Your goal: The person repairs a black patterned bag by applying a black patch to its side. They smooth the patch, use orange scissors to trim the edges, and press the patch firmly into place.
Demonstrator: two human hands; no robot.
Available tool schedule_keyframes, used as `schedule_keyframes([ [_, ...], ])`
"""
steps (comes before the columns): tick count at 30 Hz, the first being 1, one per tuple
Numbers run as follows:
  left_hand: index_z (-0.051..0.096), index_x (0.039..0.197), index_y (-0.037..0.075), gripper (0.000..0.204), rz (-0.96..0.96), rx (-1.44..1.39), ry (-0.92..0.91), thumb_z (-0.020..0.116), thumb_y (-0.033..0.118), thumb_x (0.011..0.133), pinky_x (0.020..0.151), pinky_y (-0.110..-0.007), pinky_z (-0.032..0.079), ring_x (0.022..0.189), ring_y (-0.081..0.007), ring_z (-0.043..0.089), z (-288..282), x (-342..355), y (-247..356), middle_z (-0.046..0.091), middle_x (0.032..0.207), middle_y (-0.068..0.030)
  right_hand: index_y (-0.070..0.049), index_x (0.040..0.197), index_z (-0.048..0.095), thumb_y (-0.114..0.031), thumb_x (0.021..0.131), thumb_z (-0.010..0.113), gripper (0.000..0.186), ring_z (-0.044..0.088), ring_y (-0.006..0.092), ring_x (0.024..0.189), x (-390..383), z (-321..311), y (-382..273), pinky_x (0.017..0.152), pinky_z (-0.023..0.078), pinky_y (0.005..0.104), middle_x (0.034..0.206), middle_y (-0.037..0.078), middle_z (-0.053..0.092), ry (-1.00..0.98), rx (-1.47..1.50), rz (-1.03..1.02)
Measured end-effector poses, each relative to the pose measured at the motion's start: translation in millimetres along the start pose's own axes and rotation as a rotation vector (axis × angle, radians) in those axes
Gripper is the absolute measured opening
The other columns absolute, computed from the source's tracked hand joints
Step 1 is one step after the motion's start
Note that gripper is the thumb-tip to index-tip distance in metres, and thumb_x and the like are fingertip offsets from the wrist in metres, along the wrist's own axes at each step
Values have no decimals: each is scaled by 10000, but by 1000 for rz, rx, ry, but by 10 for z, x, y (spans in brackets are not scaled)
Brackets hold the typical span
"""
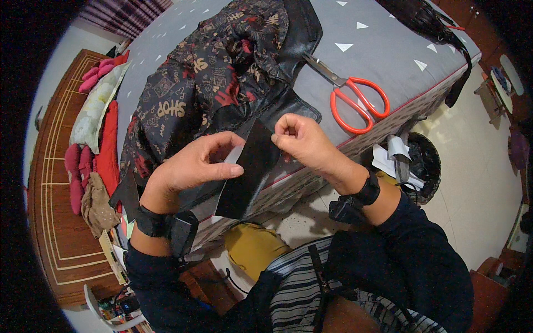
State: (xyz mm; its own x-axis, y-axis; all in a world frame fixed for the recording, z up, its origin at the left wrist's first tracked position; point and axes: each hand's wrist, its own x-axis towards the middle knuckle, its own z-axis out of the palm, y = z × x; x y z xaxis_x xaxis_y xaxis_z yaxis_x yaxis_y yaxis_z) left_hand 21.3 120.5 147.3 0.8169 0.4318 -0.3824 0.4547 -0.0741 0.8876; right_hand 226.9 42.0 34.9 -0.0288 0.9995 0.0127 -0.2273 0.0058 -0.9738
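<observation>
A black leather-like patch (251,171) with a pale underside hangs between my hands, its long end pointing down. My left hand (194,166) grips its left edge, thumb in front and fingers behind, where a bit of the pale side shows. At the upper right edge, my right hand (304,143) pinches with thumb and forefinger, the other fingers curled. Just beyond lies a black leather jacket (302,33), turned to show its printed lining (194,91) with tan and red markings. Scissors (355,100) with red handles rest half-spread to the right, tips touching the jacket's edge.
The jacket lies on a bed (383,47) with a grey sheet and white triangles. A black bin (427,166) holding paper scraps stands on the floor at right. Left are a wooden headboard (55,194) and folded red cloth (108,144). A black bag (422,22) lies far right.
</observation>
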Motion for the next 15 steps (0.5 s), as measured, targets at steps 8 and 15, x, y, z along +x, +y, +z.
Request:
schedule_keyframes([
  [8,566,873,48,51,-18,87,118,605,77,888,653,-197,411,734,-14,477,-186,79,-177,516,790,81,-13,973,598,-162,889,617,173,581,117,765,94,-260,-182,667,486,290,834,38,594,151,-658,-436],
  [15,594,898,58,74,-7,127,-2,599,132,888,618,-197,391,709,-18,466,-342,303,-246,519,776,87,-95,1228,511,-127,799,672,459,577,351,901,192,-376,-78,761,483,407,971,158,576,346,-1319,-382],
])
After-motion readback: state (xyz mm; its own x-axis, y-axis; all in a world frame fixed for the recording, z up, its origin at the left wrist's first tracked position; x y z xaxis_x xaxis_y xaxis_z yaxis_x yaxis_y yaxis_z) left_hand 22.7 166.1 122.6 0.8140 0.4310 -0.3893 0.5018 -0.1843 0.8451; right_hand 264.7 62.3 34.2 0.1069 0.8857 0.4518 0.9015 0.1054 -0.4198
